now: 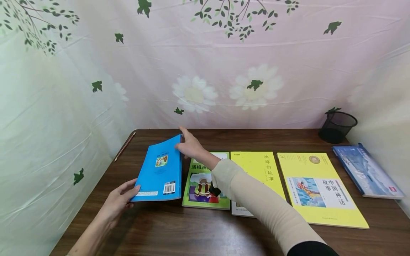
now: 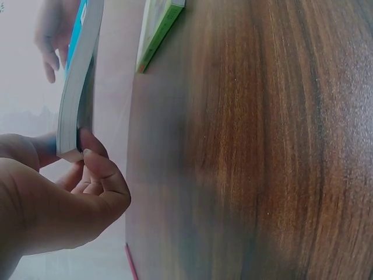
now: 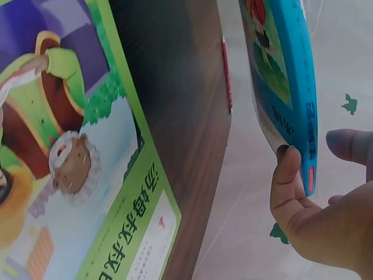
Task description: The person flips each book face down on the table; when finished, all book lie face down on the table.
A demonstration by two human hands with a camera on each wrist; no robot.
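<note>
A blue paperback book (image 1: 160, 167) is tilted above the table's left part, back cover with barcode facing up. My left hand (image 1: 119, 199) pinches its lower left corner, thumb on top; in the left wrist view the fingers (image 2: 105, 175) bend beneath the page block (image 2: 78, 99). My right hand (image 1: 191, 144) is at the book's upper right corner. In the right wrist view a bent fingertip (image 3: 288, 157) meets the picture cover underneath, while another digit (image 3: 347, 144) stands apart from the blue spine (image 3: 303, 105). Under the right forearm lies a green picture-cover book (image 1: 201, 190).
Right of the green book lie a yellow book (image 1: 253, 163), partly hidden by my sleeve, another yellow book (image 1: 333, 213) and a blue book (image 1: 368, 172). A black mesh pen holder (image 1: 336, 128) stands at the back right. A pencil (image 1: 125, 146) lies along the table's left edge.
</note>
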